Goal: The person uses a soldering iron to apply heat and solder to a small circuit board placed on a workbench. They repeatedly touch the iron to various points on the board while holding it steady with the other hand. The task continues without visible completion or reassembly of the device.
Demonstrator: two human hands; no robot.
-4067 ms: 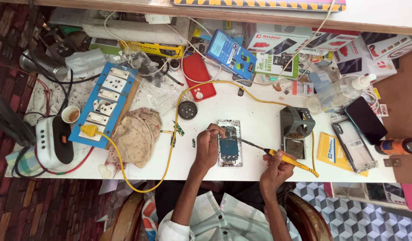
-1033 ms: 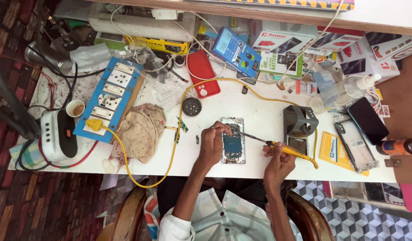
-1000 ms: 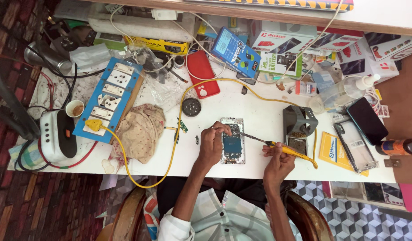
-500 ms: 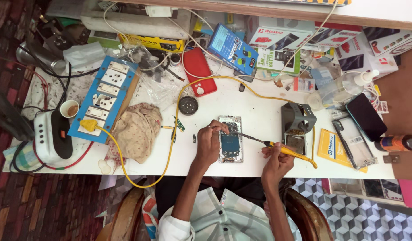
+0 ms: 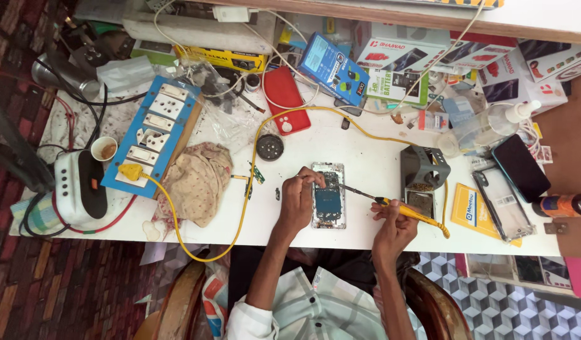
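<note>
At centre frame on the white desk (image 5: 366,151) lies an opened phone with blue circuit board exposed (image 5: 329,195). The left hand (image 5: 298,200) pinches its edge; the right hand (image 5: 394,219) grips a yellow-handled soldering iron (image 5: 400,208) (tip touching the board).

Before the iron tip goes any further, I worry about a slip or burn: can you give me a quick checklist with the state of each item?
1. Opened phone steadied by left hand: ok.
2. Soldering iron gripped in right hand: ok.
3. Tip clear of left fingers: cannot tell, they are close.
4. Yellow cable off the phone: ok.
5. Iron stand just right of the phone: ok.
6. Cloth away from the tip: ok.
</note>
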